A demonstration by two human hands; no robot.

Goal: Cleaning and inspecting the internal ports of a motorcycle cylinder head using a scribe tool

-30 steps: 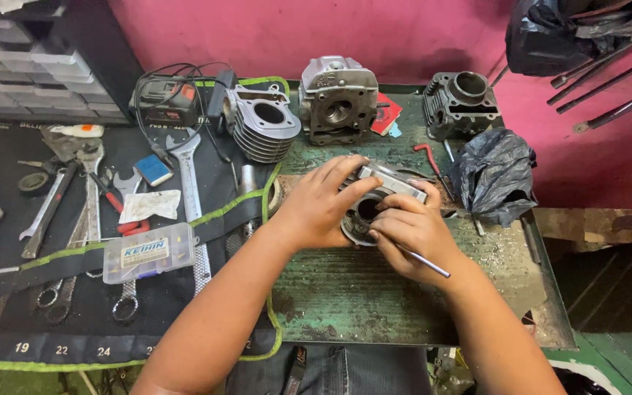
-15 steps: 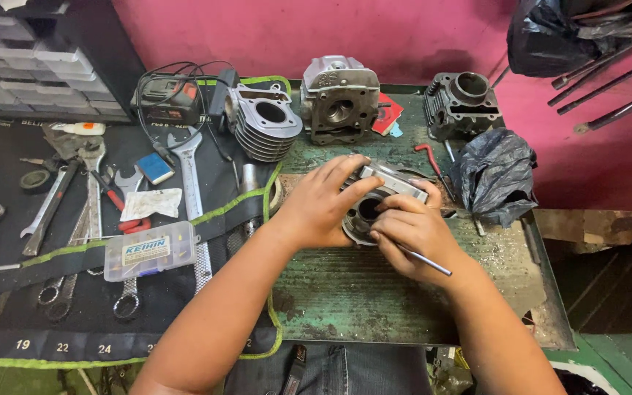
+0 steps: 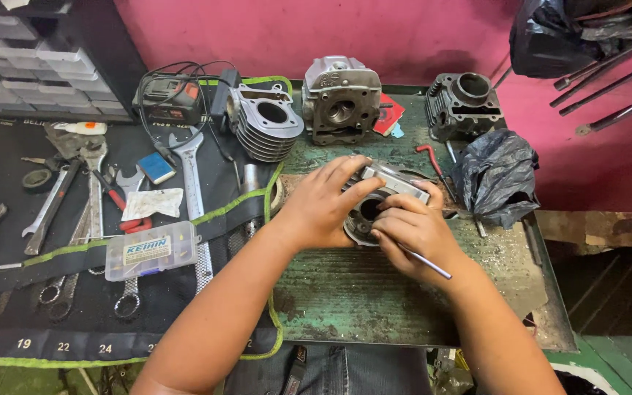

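While my left hand point(image 3: 323, 205) clamps the grey engine part point(image 3: 374, 201) on the green bench point(image 3: 374, 307), my right hand point(image 3: 415, 234) pinches a thin metal rod point(image 3: 427, 263) at its round opening. I judge the step as working inside that opening; next calls for a steady grip and fine tip control.

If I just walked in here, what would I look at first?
Probably the two hands in the middle of the green bench: the left hand steadies a round metal engine part while the right hand works on it with a thin metal tool. Then the spanners on the black mat.
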